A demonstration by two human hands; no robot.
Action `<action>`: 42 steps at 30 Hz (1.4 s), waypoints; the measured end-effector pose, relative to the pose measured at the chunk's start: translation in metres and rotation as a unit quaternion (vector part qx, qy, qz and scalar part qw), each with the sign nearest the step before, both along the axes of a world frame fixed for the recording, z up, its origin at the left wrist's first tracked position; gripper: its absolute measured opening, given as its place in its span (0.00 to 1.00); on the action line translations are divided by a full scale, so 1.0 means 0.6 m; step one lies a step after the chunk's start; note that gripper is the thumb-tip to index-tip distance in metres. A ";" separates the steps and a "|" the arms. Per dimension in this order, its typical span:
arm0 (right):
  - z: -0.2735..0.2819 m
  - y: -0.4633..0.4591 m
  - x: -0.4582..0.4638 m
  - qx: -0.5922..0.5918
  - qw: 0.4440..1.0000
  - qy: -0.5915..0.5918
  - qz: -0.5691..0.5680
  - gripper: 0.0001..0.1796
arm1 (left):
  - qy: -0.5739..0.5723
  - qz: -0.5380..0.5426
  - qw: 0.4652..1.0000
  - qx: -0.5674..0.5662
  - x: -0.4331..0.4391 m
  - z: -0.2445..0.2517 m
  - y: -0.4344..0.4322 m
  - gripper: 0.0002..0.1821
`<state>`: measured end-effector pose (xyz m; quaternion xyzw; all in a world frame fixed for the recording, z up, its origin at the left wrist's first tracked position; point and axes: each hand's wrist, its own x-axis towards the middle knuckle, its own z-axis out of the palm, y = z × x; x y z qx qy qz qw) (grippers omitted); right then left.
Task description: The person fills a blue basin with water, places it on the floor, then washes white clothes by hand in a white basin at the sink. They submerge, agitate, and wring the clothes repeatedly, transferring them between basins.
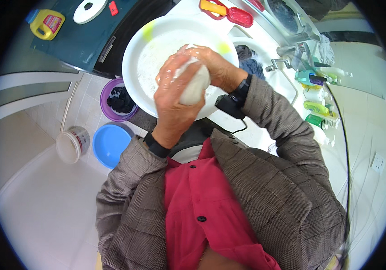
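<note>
Both hands grip a wet, whitish cloth (194, 84) bunched into a lump. My left hand (179, 87) wraps its lower left side, and my right hand (211, 64) presses on its upper part; some fingers are hidden behind the cloth and the other hand. Beneath them is a large white plastic basin (130, 74) holding sudsy water (149, 60). A black band circles each wrist, and a small black device (228, 106) with a cable sits at the right one.
Right of the basin, dark wet clothes (252, 67) lie in a sink under a faucet (301, 54); several bottles (316, 108) line the counter. At left are a purple basin (105, 109) with dark cloth, a blue basin (110, 145), a bucket (68, 148) and a yellow jug (46, 25).
</note>
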<state>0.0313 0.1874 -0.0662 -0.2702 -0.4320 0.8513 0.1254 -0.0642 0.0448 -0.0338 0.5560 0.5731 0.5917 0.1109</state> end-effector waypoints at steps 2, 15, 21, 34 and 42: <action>0.006 0.016 0.000 -0.072 0.997 0.019 0.028 0.13 | 0.021 -0.015 1.000 0.004 0.007 0.003 0.006 0.30; 0.021 0.078 -0.022 0.243 0.896 -0.150 0.339 0.16 | 0.141 -0.101 0.980 0.097 0.031 -0.039 0.040 0.23; 0.011 0.085 -0.031 0.437 0.800 -0.096 0.400 0.15 | 0.180 -0.141 0.965 0.130 0.037 -0.067 0.053 0.23; -0.030 0.076 -0.032 0.354 0.825 -0.171 0.407 0.10 | 0.334 -0.192 0.920 0.068 0.062 -0.108 0.068 0.08; -0.023 0.073 -0.028 0.345 0.823 -0.212 0.398 0.08 | 0.344 -0.225 0.909 0.066 0.073 -0.117 0.084 0.07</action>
